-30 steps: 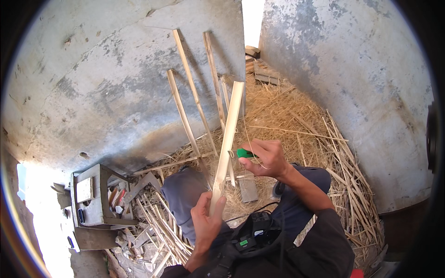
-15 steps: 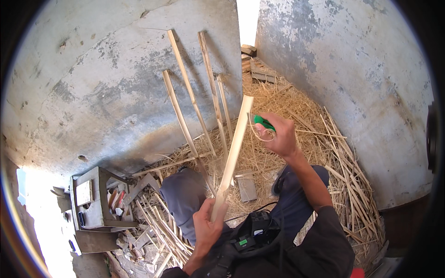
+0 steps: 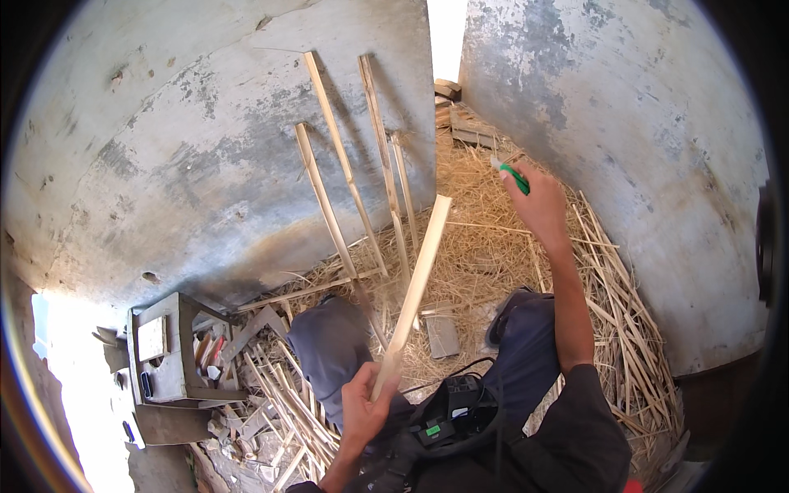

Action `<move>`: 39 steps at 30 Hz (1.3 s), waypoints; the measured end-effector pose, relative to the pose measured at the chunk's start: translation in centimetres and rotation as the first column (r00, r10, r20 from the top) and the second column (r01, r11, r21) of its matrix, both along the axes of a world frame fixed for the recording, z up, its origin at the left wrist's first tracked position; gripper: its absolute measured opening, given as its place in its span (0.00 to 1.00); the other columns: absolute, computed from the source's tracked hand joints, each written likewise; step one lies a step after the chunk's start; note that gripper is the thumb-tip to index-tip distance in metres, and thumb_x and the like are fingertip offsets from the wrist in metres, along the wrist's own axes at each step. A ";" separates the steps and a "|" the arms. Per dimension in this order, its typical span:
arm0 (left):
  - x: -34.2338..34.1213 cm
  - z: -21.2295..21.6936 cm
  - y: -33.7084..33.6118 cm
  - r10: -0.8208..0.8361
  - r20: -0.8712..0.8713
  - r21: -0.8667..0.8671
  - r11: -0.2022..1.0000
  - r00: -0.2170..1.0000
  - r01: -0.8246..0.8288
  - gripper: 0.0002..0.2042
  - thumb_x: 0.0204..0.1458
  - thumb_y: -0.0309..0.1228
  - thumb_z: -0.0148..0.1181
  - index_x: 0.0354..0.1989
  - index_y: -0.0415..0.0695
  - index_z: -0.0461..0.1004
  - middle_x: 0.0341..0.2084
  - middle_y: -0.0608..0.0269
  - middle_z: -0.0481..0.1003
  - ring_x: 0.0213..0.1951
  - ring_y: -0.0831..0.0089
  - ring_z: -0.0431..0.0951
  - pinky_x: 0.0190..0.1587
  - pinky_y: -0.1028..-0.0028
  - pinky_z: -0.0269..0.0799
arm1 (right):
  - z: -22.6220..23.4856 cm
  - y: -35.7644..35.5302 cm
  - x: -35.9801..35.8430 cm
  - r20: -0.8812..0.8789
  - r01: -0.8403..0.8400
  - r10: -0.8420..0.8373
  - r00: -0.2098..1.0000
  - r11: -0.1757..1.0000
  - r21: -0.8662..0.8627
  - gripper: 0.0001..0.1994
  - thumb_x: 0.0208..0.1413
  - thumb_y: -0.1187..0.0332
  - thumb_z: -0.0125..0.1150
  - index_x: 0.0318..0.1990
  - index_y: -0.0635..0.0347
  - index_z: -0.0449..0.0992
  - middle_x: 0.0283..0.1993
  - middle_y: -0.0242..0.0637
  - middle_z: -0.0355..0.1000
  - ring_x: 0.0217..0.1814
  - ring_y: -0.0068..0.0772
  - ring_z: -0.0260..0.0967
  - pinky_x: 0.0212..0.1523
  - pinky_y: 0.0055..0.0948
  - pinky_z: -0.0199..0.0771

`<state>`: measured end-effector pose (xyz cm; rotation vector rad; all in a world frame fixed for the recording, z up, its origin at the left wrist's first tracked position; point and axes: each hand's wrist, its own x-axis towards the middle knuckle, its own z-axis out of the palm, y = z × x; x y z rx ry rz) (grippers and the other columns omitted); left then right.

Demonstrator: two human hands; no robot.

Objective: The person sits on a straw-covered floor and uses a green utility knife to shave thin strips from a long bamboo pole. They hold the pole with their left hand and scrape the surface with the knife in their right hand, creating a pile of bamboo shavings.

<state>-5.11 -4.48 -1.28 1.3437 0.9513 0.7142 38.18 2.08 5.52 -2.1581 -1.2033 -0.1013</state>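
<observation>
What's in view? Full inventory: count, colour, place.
Held slat: 1, pale, centre
Tool: 1, green, right of centre
Leaning slats: 4, pale to brown, upper left
Shavings: countless, yellowish, centre
Sticks: many, pale, right and lower left
Block: 1, grey, centre
Stand: 1, grey, left
Planks: several, brownish, top centre
Walls: 2, mottled grey, left and right
Round object: 1, dark, right rim
Unclear item: 1, red, bottom right
Device: 1, black, lower centre
Trouser legs: 2, navy, lower centre
Left hand: 1, bare, lower centre
Right hand: 1, bare, right of centre
</observation>
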 end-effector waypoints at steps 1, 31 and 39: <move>0.0 -0.3 0.5 -0.007 0.006 -0.008 1.000 1.000 0.007 0.08 0.70 0.25 0.63 0.52 0.35 0.78 0.34 0.72 0.80 0.35 0.88 0.73 0.37 0.82 0.67 | -1.6 -0.5 1.1 0.038 -0.012 0.016 0.999 0.995 -0.102 0.23 0.68 0.45 0.65 0.53 0.56 0.84 0.27 0.37 0.76 0.26 0.33 0.73 0.33 0.41 0.72; 3.7 2.5 4.3 -0.101 0.250 -0.126 0.983 0.963 0.136 0.14 0.77 0.38 0.51 0.54 0.38 0.75 0.20 0.76 0.62 0.17 0.90 0.55 0.20 0.83 0.49 | -3.9 -2.7 -12.8 0.213 -0.806 0.783 0.584 0.529 0.266 0.18 0.67 0.52 0.69 0.50 0.58 0.84 0.37 0.36 0.81 0.29 0.40 0.81 0.30 0.36 0.81; 4.5 2.7 4.0 -0.031 0.177 -0.020 0.999 0.984 0.035 0.13 0.78 0.37 0.53 0.55 0.38 0.75 0.21 0.80 0.62 0.19 0.92 0.55 0.21 0.83 0.48 | -4.1 -3.1 -13.6 0.307 -0.802 0.742 0.596 0.538 0.258 0.17 0.65 0.54 0.71 0.54 0.53 0.84 0.36 0.30 0.79 0.27 0.34 0.80 0.26 0.33 0.79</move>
